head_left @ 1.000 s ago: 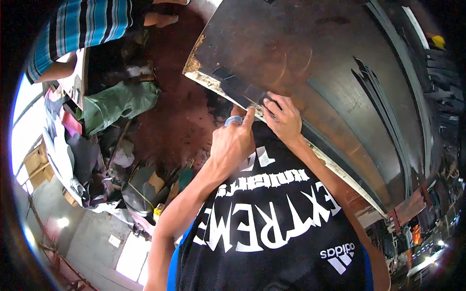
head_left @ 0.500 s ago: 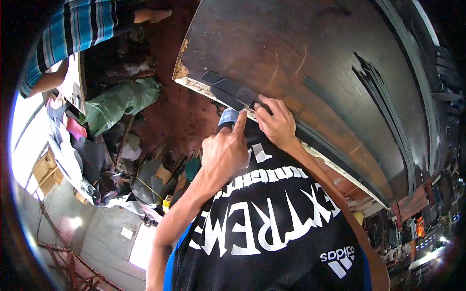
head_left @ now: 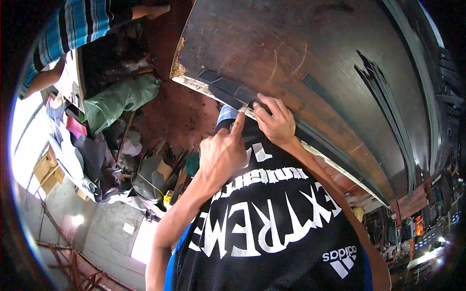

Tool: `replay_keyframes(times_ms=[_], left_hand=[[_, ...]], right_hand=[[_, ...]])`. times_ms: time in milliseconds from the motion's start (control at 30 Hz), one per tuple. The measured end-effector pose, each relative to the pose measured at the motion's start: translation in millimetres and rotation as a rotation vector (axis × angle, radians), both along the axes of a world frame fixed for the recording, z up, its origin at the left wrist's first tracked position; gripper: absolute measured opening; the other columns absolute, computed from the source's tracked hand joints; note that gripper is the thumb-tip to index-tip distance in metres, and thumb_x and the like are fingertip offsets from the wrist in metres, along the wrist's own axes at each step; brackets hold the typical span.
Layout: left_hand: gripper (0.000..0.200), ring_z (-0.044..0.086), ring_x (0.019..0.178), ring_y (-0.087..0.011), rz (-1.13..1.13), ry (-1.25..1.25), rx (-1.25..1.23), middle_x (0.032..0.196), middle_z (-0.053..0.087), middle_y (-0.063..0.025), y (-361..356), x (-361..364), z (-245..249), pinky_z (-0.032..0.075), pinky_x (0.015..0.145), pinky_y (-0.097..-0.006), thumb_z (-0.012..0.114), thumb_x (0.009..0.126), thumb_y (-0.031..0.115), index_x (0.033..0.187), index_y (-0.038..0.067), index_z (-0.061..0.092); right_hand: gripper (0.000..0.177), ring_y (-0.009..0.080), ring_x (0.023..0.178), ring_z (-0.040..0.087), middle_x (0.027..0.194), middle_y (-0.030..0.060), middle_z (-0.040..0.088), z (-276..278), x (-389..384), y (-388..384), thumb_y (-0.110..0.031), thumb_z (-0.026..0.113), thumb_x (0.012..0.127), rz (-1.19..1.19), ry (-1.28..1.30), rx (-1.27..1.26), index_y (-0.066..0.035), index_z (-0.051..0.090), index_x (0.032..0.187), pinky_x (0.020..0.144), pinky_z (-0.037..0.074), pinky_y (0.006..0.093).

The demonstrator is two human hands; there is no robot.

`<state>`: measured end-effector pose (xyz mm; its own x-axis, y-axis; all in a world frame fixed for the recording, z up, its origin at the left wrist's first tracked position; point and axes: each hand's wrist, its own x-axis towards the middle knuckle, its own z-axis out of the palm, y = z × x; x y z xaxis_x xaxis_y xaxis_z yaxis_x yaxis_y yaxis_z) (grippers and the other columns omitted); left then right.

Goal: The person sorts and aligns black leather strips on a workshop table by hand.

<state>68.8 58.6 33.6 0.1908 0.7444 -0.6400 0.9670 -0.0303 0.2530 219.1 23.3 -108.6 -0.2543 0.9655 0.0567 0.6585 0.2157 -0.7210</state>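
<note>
Flat black strips [head_left: 225,90] lie along the near edge of the dark wooden table [head_left: 233,41], close to its worn corner. My right hand [head_left: 274,119] rests on the tabletop at the end of these strips, its fingers bent and pressed down on a black strip. Just left of it, at the pale table edge, is my left hand [head_left: 222,151]. Its index finger reaches up to the edge near the strip's end, and the other fingers are curled. Whatever those curled fingers may hold is hidden.
A bundle of long thin black strips [head_left: 386,102] lies farther right on the table. More long strips [head_left: 335,150] run along the near edge. A green sack [head_left: 121,104] and piled scraps are at left. Another person's striped garment [head_left: 73,29] shows at upper left.
The view has shifted slightly. Both hands stay at nearly the same place on the table edge, with the left index finger still at the strip's end.
</note>
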Motion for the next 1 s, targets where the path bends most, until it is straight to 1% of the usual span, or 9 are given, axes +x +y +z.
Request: replay_keyframes(times_ms=[267, 367, 600, 633, 667, 767, 867, 933, 1000], left_hand=[[0.061, 0.066, 0.054, -0.0356, -0.067, 0.039, -0.046, 0.07, 0.065, -0.0203, 9, 8, 1, 0.052, 0.048, -0.0456, 0.064, 0.076, 0.014, 0.136, 0.006, 0.052], [0.062, 0.064, 0.055, -0.0381, -0.01, 0.061, -0.089, 0.07, 0.064, -0.0217, 8, 10, 1, 0.051, 0.049, -0.0492, 0.063, 0.082, 0.01, 0.142, 0.015, 0.047], [0.07, 0.063, 0.052, -0.0375, -0.024, 0.038, -0.081, 0.069, 0.063, -0.0203, 11, 16, -14, 0.05, 0.046, -0.0496, 0.063, 0.08, 0.01, 0.146, 0.011, 0.04], [0.078, 0.066, 0.054, -0.0331, -0.086, 0.073, -0.097, 0.075, 0.065, -0.0199, 6, 11, -18, 0.051, 0.044, -0.0435, 0.071, 0.076, 0.027, 0.146, 0.006, 0.042], [0.078, 0.066, 0.054, -0.0331, -0.085, 0.07, -0.095, 0.075, 0.065, -0.0199, -1, 6, -21, 0.051, 0.044, -0.0435, 0.071, 0.076, 0.027, 0.146, 0.006, 0.042], [0.085, 0.065, 0.052, -0.0299, -0.036, -0.028, 0.086, 0.065, 0.057, -0.0118, -30, -9, -42, 0.051, 0.043, -0.0424, 0.073, 0.073, 0.025, 0.15, 0.012, 0.039], [0.071, 0.057, 0.048, -0.0258, 0.0, -0.134, 0.257, 0.066, 0.055, -0.0087, -58, -26, -70, 0.049, 0.043, -0.0398, 0.064, 0.075, 0.001, 0.144, 0.014, 0.05], [0.07, 0.057, 0.047, -0.025, 0.024, -0.208, 0.33, 0.066, 0.054, -0.0081, -74, -36, -94, 0.048, 0.042, -0.0395, 0.065, 0.076, 0.003, 0.144, 0.015, 0.05], [0.069, 0.058, 0.046, -0.0242, 0.043, -0.283, 0.407, 0.066, 0.054, -0.0074, -71, -36, -94, 0.047, 0.04, -0.0392, 0.066, 0.077, 0.005, 0.143, 0.016, 0.051]], right_hand=[[0.026, 0.0233, 0.104, 0.062, 0.122, 0.0068, 0.064, -1, 1, 0, -0.013, 0.07, 0.078, 0.01, -0.01, -0.001, -0.014, 0.066, 0.104, 0.082, 0.055, 0.0332], [0.024, 0.0237, 0.104, 0.062, 0.121, 0.0074, 0.064, -1, 1, 1, -0.012, 0.07, 0.079, 0.009, 0.005, -0.006, -0.014, 0.066, 0.103, 0.083, 0.055, 0.0333], [0.016, 0.0239, 0.101, 0.064, 0.119, 0.0091, 0.066, 0, 3, 8, -0.013, 0.067, 0.082, 0.018, 0.0, 0.02, -0.013, 0.067, 0.098, 0.081, 0.056, 0.0329], [0.015, 0.0239, 0.1, 0.064, 0.118, 0.009, 0.066, 0, 2, 7, -0.013, 0.067, 0.082, 0.008, 0.006, 0.009, -0.013, 0.067, 0.097, 0.08, 0.056, 0.0327], [0.014, 0.0238, 0.1, 0.064, 0.118, 0.0089, 0.066, 1, 1, 6, -0.013, 0.067, 0.082, -0.007, 0.011, 0.0, -0.012, 0.067, 0.096, 0.079, 0.056, 0.0325], [0.016, 0.0236, 0.099, 0.064, 0.117, 0.008, 0.067, 0, 0, 8, -0.013, 0.068, 0.081, -0.017, -0.006, 0.003, -0.012, 0.069, 0.097, 0.077, 0.056, 0.0327], [0.016, 0.0211, 0.098, 0.065, 0.114, 0.0051, 0.067, 4, 0, 5, -0.014, 0.069, 0.081, -0.029, -0.014, 0.019, -0.012, 0.071, 0.097, 0.073, 0.056, 0.0318], [0.019, 0.0208, 0.097, 0.064, 0.114, 0.0041, 0.067, 3, -2, 3, -0.014, 0.07, 0.08, -0.044, -0.025, 0.041, -0.012, 0.071, 0.099, 0.072, 0.056, 0.0321], [0.019, 0.0208, 0.096, 0.064, 0.113, 0.0033, 0.067, 2, -3, 4, -0.014, 0.071, 0.079, -0.046, -0.049, 0.052, -0.012, 0.07, 0.099, 0.071, 0.056, 0.0325]])
